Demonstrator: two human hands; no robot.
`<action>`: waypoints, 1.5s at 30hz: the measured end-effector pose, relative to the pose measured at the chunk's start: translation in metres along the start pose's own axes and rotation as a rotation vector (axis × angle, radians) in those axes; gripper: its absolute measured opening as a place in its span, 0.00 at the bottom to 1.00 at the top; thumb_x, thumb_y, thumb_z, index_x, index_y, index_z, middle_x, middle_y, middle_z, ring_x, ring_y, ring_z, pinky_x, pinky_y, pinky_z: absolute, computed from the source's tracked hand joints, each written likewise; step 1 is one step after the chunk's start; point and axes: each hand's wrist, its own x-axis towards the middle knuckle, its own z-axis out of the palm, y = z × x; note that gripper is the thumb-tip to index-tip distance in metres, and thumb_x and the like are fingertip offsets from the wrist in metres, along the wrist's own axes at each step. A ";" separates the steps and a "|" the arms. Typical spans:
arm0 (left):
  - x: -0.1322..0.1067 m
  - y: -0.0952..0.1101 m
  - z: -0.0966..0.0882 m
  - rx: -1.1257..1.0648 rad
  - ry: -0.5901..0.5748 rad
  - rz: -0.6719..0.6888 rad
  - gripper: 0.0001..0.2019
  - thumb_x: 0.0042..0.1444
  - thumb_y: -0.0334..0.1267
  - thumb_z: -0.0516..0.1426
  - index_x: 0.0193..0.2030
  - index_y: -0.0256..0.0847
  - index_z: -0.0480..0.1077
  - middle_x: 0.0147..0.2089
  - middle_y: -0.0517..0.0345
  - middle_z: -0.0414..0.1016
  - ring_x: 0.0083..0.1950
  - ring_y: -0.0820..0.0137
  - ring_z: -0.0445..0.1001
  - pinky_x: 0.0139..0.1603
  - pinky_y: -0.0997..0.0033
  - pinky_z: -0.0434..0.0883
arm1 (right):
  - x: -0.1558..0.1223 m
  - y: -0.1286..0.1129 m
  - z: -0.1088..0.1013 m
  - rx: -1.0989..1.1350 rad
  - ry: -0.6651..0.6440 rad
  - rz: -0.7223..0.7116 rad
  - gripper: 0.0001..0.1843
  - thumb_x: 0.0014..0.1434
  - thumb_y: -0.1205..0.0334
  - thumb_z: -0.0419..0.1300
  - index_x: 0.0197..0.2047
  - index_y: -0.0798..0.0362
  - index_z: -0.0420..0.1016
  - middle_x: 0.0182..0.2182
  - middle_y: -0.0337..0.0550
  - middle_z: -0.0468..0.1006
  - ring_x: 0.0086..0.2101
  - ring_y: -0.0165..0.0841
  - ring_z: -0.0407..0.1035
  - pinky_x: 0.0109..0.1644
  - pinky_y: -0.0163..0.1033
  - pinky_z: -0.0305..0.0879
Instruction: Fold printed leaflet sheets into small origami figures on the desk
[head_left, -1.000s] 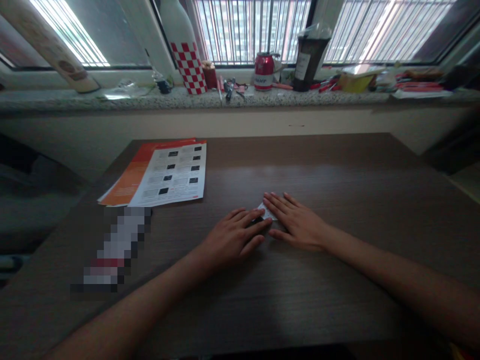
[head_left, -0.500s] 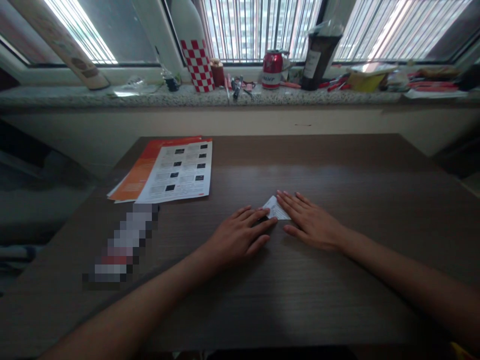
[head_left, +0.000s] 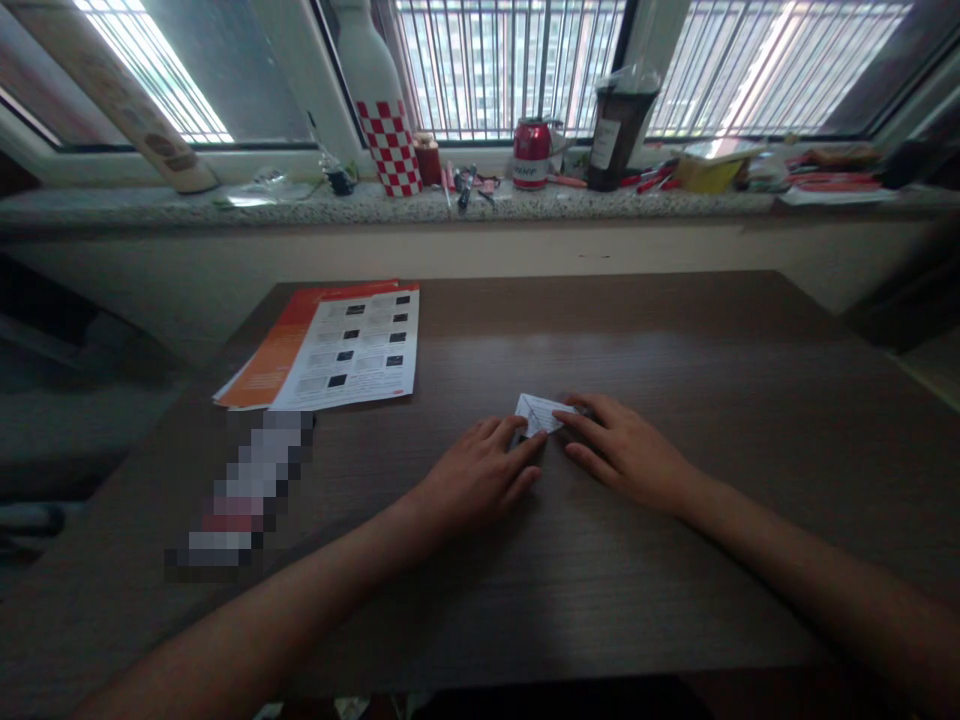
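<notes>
A small folded piece of printed white paper [head_left: 537,411] lies on the brown table [head_left: 675,370], with crease lines showing on its upper face. From the left, my left hand [head_left: 480,472] rests palm down, its fingertips on the paper's lower left edge and its fingers apart. My right hand [head_left: 634,452] comes in from the other side with fingers stretched out. Its fingertips touch the right part of the paper and cover that corner. Neither hand is closed around anything.
Printed sheets [head_left: 352,350] with an orange one beneath lie at the table's back left. In front of them is a blurred-out object [head_left: 247,490]. Along the windowsill [head_left: 300,212] stand a checkered bottle [head_left: 388,145], a red can [head_left: 531,155] and a dark cup [head_left: 616,135].
My right hand's fingers have shifted off the paper's middle toward its right side, uncovering more of it. The paper now looks wider and less pointed. My left hand has barely moved.
</notes>
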 end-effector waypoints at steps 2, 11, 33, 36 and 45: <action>0.003 0.002 -0.003 -0.018 -0.001 -0.004 0.24 0.75 0.44 0.52 0.74 0.41 0.64 0.67 0.40 0.67 0.65 0.50 0.68 0.66 0.46 0.70 | -0.003 -0.002 0.003 -0.005 -0.005 -0.002 0.26 0.75 0.48 0.53 0.70 0.47 0.71 0.66 0.56 0.71 0.62 0.51 0.69 0.65 0.63 0.70; 0.016 -0.005 0.003 -0.067 0.075 -0.071 0.15 0.73 0.43 0.57 0.62 0.43 0.74 0.74 0.40 0.62 0.71 0.48 0.67 0.69 0.42 0.69 | -0.005 0.003 0.011 0.093 -0.002 0.004 0.26 0.76 0.50 0.51 0.73 0.44 0.68 0.69 0.54 0.69 0.66 0.49 0.67 0.67 0.62 0.68; 0.025 -0.007 0.008 -0.208 0.260 -0.148 0.12 0.65 0.37 0.63 0.54 0.41 0.73 0.59 0.46 0.76 0.60 0.55 0.75 0.61 0.50 0.75 | -0.005 0.004 0.005 0.231 0.045 0.017 0.24 0.75 0.50 0.54 0.71 0.43 0.69 0.67 0.52 0.71 0.65 0.48 0.68 0.68 0.61 0.68; 0.025 -0.006 0.005 -0.279 0.275 -0.170 0.12 0.63 0.36 0.63 0.53 0.42 0.73 0.55 0.48 0.77 0.57 0.56 0.75 0.59 0.52 0.75 | -0.005 0.002 0.001 0.224 0.092 -0.001 0.22 0.75 0.52 0.56 0.67 0.44 0.72 0.62 0.53 0.75 0.61 0.48 0.71 0.64 0.61 0.71; 0.021 -0.001 0.000 -0.537 0.325 -0.269 0.13 0.65 0.38 0.62 0.55 0.41 0.72 0.53 0.49 0.78 0.51 0.60 0.78 0.52 0.57 0.76 | -0.004 -0.009 0.000 0.213 0.089 -0.109 0.27 0.75 0.57 0.56 0.74 0.41 0.64 0.57 0.51 0.78 0.55 0.46 0.74 0.57 0.56 0.75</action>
